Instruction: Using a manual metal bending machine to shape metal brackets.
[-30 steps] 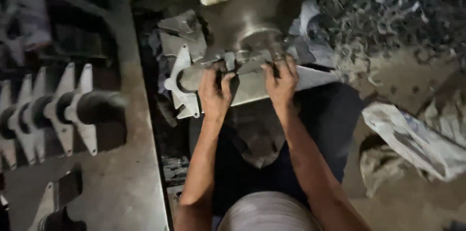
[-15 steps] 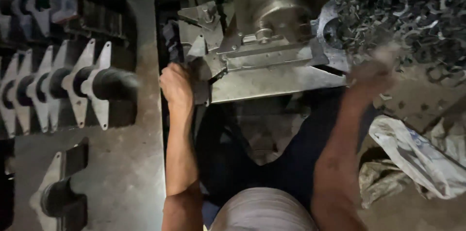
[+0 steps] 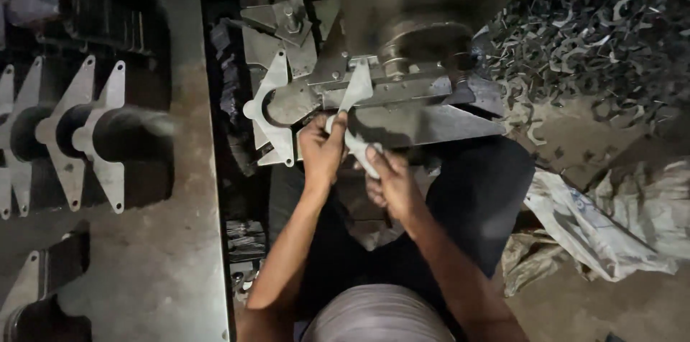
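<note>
Both my hands pinch the same flat metal blank [image 3: 357, 108], a pale pointed plate standing up against the front of the press [image 3: 402, 83]. My left hand [image 3: 321, 151] closes its grip on the blank's lower left edge, my right hand [image 3: 388, 180] closes its grip on the bottom end, just beside the left. The blank's tip reaches the press bed. To the left of it a stamped plate with a round cutout [image 3: 273, 108] leans on the machine. Further left, on the tabletop [image 3: 165, 256], finished plates sit threaded on dark rods [image 3: 108, 133]. A heap of scrap cut-offs [image 3: 596, 40] lies at right, above a crumpled sack [image 3: 611, 227]
</note>
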